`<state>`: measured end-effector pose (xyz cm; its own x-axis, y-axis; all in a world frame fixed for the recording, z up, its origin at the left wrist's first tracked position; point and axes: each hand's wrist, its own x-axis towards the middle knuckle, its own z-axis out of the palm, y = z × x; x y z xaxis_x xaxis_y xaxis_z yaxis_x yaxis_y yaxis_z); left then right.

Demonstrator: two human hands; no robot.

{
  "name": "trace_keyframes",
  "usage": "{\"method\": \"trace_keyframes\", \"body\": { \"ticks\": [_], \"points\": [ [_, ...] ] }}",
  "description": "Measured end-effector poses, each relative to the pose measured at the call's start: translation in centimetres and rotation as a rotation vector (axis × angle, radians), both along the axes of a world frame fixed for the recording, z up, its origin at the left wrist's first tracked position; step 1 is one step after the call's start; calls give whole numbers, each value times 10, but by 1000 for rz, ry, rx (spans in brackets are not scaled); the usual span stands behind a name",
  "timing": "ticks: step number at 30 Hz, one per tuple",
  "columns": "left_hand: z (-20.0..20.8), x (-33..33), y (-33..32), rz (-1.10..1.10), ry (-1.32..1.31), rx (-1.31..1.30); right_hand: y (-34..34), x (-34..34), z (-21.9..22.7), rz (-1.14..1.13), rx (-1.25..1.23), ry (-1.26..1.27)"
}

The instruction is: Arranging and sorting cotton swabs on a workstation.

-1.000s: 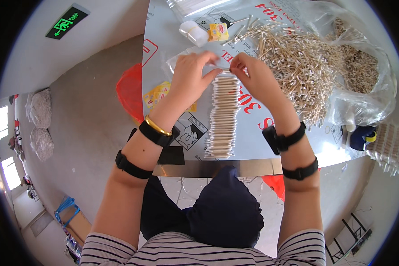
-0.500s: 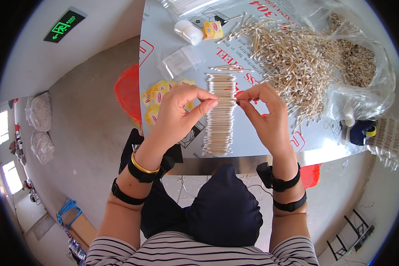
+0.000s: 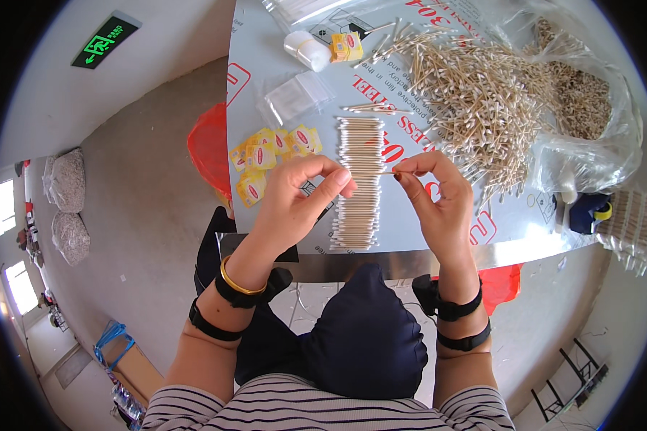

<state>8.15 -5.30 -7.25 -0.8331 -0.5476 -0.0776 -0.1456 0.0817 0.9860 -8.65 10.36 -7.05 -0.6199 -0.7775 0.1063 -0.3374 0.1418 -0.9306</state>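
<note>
Head view, left to right. Yellow packets lie on the film-covered tabletop, just beyond the left hand. Left thumb and index nearly meet over the left edge of the swab row; can't tell whether they pinch a swab end, as the tips hide it. Hand is back-up, knuckles outward; forearm leans in from lower left, gold bangle at the wrist. Row runs away from the body, sticks side by side crosswise, between the hands. Single swab spans from row to right fingertips, roughly level. Right hand has thumb and index closed on its right end, other fingers curled. Right forearm rises near-vertical, wrist slightly turned in. Loose swab pile sits beyond and right of that hand.
</note>
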Motion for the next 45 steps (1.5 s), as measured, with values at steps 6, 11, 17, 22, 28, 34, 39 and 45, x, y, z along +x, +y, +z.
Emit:
{"method": "trace_keyframes", "body": {
  "ticks": [6, 11, 17, 22, 28, 34, 39, 45],
  "points": [
    [-12, 8, 1, 26, 29, 210, 4, 4, -1, 12, 3, -26],
    [-20, -2, 19, -76, -117, 171, 35, 3, -13, -28, -122, -429],
    [-46, -18, -23, 16, -28, -374, 192, -43, -33, -240, 492, -40],
    [-64, -37, -49, 35, -167, -512, 333, -60, -35, -415, 972, 324],
    [-104, -65, -55, 55, -195, -771, 251, -46, -32, -370, 743, 309],
    [-109, -77, -58, 44, -212, -901, 112, -38, -31, -190, 382, 239],
    [-97, -65, -70, 142, -280, -937, -2, -57, -51, -7, 190, 410],
    [-89, -47, -71, 217, -306, -900, -91, -95, -93, 106, 207, 582]
  ]
}}
